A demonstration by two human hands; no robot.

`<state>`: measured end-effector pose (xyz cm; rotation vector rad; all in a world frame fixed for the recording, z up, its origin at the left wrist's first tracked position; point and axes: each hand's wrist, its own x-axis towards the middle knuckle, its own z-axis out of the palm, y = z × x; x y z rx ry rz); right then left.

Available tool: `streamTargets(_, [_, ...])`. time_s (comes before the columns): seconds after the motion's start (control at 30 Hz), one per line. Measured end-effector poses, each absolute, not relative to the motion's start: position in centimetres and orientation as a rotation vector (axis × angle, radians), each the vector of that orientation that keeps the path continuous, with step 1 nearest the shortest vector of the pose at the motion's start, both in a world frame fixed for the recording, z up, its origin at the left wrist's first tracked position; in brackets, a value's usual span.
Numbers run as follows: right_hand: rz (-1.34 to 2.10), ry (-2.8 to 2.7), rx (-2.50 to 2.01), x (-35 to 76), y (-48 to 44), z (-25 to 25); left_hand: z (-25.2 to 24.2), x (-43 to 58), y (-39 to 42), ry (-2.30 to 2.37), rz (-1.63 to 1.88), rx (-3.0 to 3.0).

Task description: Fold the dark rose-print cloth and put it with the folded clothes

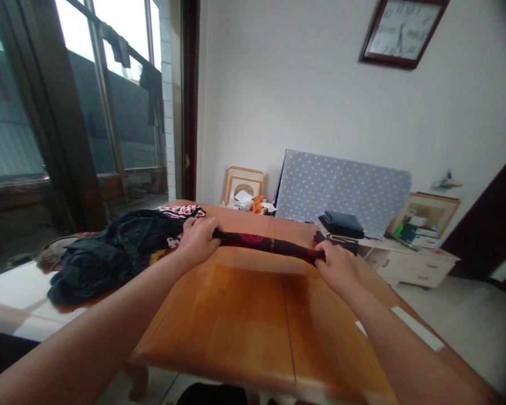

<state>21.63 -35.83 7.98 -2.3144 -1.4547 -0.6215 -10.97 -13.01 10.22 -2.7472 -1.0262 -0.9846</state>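
In the head view, the dark cloth [265, 243] stretches in a narrow strip over the table [244, 309]. Its long axis runs left to right, the right end slightly lower in view. The left hand [200, 237] pinches one end, near the pile [118, 253]; the right hand [338, 263] pinches the other, near the stack [341, 224].

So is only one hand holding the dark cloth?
No, the left hand grips one end of the cloth and the right hand grips the other.
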Motion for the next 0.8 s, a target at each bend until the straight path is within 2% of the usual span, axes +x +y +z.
streamTargets(0.1, [-0.631, -1.502, -2.256, 19.7, -38.6, 4.1, 8.1, -13.0, -16.1, -0.833, -0.859, -2.791])
streamTargets(0.3, [-0.402, -1.626, -2.287, 17.4, -43.9, -2.5, 3.3, -17.2, -20.8, -0.720, -0.553, -2.938])
streamTargets(0.6, [-0.287, -1.640, -2.225, 17.3, -47.2, -2.7, 3.3, -19.3, -21.7, -0.731, -0.483, -3.081])
streamTargets(0.8, [-0.293, -1.469, -2.112, 18.2, -46.9, -2.1, 4.0, -17.7, -20.8, -0.918, -0.775, -3.068])
